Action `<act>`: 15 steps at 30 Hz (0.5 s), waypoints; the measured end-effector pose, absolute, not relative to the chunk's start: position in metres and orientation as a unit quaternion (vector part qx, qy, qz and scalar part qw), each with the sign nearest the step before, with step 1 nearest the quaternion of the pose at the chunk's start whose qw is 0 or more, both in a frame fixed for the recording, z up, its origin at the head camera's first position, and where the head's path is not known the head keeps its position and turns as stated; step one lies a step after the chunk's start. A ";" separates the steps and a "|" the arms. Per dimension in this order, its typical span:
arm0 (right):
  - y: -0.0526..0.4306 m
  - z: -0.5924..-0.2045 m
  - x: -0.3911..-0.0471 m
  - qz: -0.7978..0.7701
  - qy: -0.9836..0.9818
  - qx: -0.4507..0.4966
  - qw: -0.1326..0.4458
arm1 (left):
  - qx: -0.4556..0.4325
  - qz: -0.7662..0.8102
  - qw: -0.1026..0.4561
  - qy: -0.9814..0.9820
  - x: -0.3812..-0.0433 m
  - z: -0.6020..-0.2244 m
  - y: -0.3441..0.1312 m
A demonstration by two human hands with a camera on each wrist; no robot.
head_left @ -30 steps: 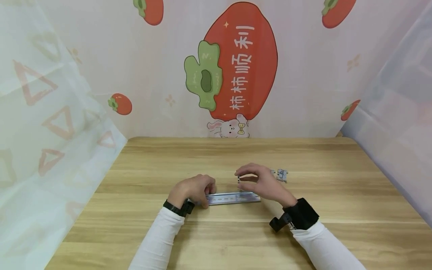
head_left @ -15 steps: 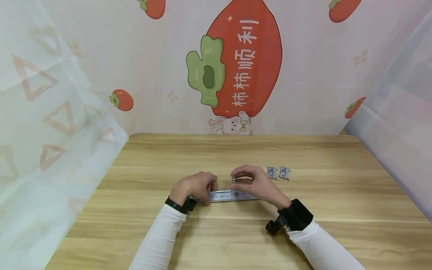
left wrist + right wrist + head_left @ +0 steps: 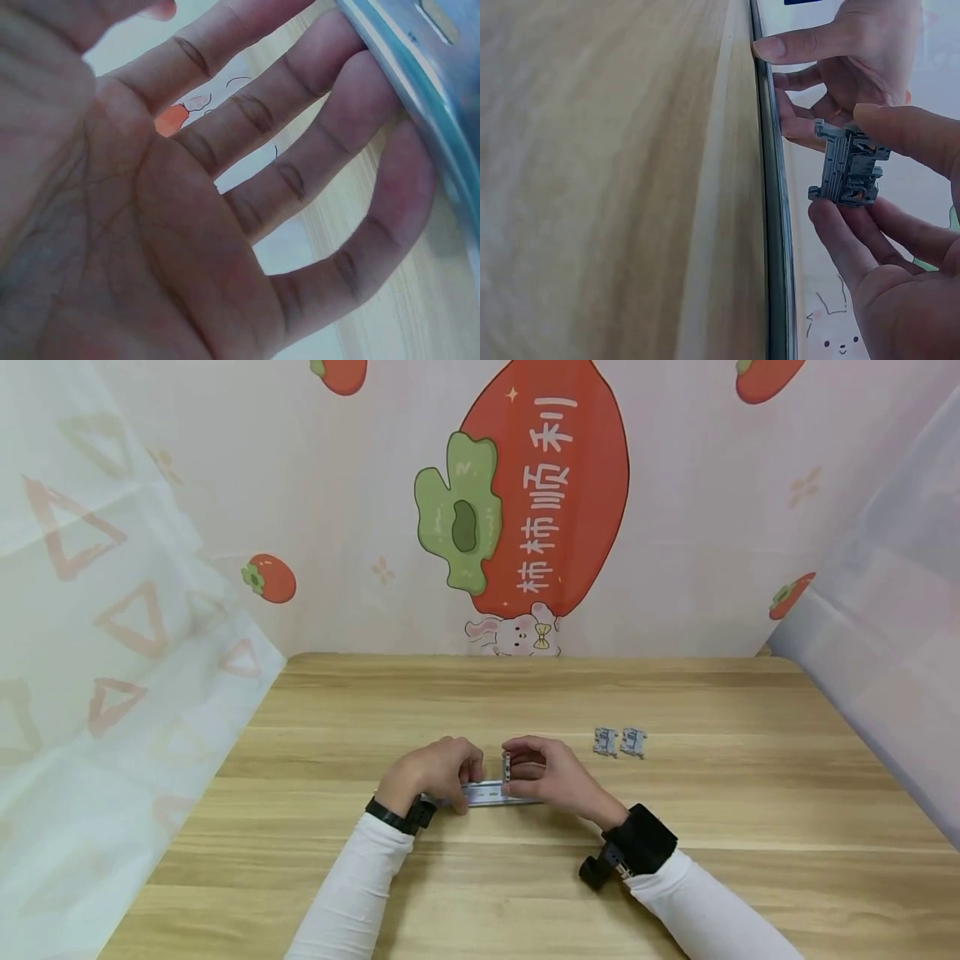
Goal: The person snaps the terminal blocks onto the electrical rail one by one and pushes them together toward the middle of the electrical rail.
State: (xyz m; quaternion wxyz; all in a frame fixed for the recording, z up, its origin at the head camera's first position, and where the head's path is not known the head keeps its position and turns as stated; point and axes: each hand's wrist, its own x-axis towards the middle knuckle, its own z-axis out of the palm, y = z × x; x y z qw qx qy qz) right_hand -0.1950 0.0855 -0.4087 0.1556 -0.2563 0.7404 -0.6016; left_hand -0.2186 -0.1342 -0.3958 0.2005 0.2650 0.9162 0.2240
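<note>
A slotted metal DIN rail (image 3: 483, 794) lies crosswise on the table. My left hand (image 3: 433, 774) holds its left end, thumb at the near edge and fingertips at the far edge; in the left wrist view the fingertips touch the rail (image 3: 420, 82). Between the thumb and fingers of my right hand (image 3: 558, 779) is a small grey terminal block (image 3: 849, 166), pinched at its two ends. In the head view this terminal block stands on edge just above the rail, to the right of the left hand. Whether it touches the rail cannot be told.
Two more grey terminal blocks (image 3: 605, 742) lie side by side on the wooden table (image 3: 480, 885), behind and right of the right hand. A printed cloth backdrop (image 3: 345, 510) rises behind the table, with cloth along both sides.
My right hand has moved left along the rail with the terminal block, nearer to the left hand. The two loose terminal blocks have come fully into view. The left hand keeps its hold.
</note>
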 end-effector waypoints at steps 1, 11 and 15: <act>0.085 -0.409 -0.195 -0.600 0.741 -0.256 0.157 | 0.265 0.224 0.199 0.916 -0.219 -0.396 -0.134; 0.084 -0.408 -0.194 -0.598 0.739 -0.271 0.148 | 0.264 0.214 0.181 0.923 -0.215 -0.397 -0.137; 0.084 -0.410 -0.195 -0.593 0.739 -0.281 0.149 | 0.268 0.206 0.172 0.925 -0.213 -0.397 -0.138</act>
